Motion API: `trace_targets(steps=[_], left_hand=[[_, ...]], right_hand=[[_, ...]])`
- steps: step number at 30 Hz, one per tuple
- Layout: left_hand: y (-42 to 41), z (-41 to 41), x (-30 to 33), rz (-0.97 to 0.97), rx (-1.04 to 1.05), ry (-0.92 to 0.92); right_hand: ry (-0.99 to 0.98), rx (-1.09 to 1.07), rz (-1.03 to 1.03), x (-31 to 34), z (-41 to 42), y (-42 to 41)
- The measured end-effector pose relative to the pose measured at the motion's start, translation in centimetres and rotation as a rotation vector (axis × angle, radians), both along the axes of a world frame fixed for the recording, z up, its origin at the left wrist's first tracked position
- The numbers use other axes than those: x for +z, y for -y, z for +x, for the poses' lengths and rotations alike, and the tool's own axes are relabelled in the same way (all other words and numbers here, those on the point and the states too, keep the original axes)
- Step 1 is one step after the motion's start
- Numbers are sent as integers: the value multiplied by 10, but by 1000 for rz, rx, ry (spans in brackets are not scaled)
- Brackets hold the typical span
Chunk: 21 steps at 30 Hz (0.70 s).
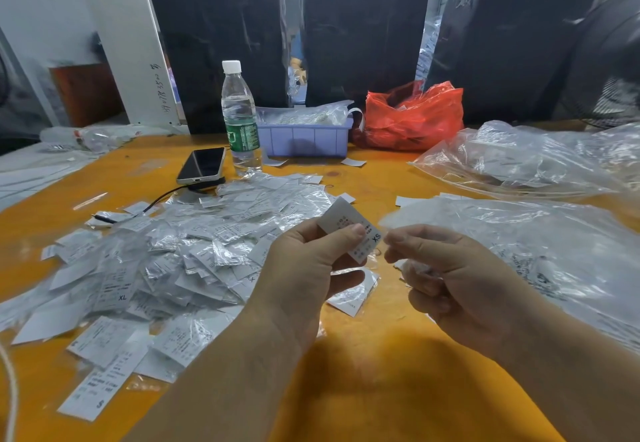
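Note:
My left hand (pixel 311 261) pinches a white size label (pixel 346 225) marked XS between thumb and fingers, above the orange table (pixel 363 372). Just right of it, my right hand (pixel 450 279) has its fingers curled and pinches a small clear plastic sleeve (pixel 408 220), which looks blurred. The label's lower corner and the sleeve almost meet between the two hands. A big heap of bagged white labels (pixel 166 258) lies on the table to the left.
A water bottle (pixel 239 119), a phone (pixel 202 164) on a cable, a lilac tray (pixel 304 138) and a red bag (pixel 412 119) stand further back. Clear plastic bags (pixel 526 161) and a stack of sleeves (pixel 554 244) lie at right. Black wrapped bales (pixel 363 33) close off the rear.

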<state>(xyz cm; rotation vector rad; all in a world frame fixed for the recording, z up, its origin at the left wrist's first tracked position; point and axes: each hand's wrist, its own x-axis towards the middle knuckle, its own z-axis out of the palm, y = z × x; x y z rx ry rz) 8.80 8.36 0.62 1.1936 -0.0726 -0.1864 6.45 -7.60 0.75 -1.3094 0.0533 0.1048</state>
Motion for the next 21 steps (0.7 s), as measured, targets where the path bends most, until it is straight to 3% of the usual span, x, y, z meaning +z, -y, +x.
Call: trace_targets(steps=[21], left_hand=[[1, -1, 0, 15, 18, 34]], right_hand=[[10, -38, -24, -1, 0, 0]])
